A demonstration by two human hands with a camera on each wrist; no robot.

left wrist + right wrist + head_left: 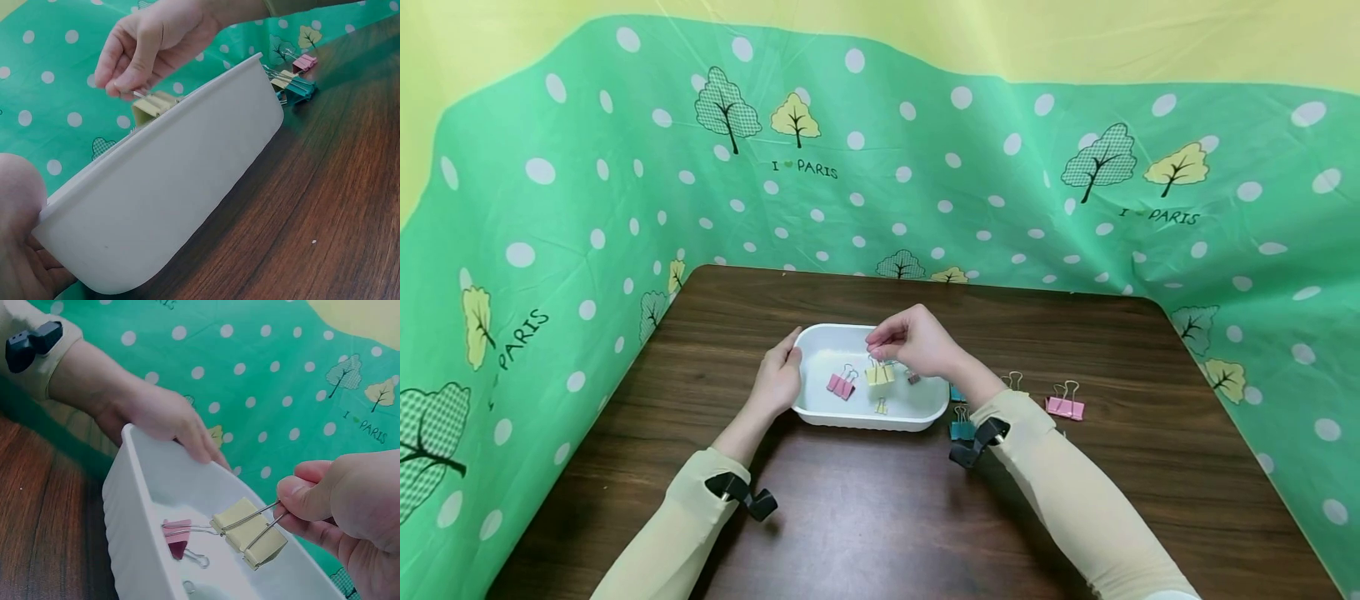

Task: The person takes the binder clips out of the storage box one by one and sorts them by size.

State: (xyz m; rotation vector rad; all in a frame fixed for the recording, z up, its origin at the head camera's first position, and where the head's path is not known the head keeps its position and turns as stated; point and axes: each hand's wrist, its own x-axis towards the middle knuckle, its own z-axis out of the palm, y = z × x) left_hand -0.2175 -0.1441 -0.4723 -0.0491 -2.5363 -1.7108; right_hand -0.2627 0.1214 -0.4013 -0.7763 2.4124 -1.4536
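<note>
My left hand (778,377) grips the left end of a white plastic tray (865,422), its thumb at the rim. Over the tray, my right hand (921,343) pinches a large yellow binder clip (250,532) by a wire handle between thumb and fingertips. The yellow body hangs below the fingers and shows above the rim in the left wrist view. Inside the tray lie a pink binder clip (842,385), a small yellow binder clip (882,407) and a small dark pinkish clip (913,377) near the right hand.
Right of the tray, teal binder clips (961,428) stand partly behind the right forearm. Farther right is a pink binder clip (1065,407); a yellow clip (284,80) lies among the teal ones. The dark wooden table (865,517) ends at a green dotted curtain (917,192).
</note>
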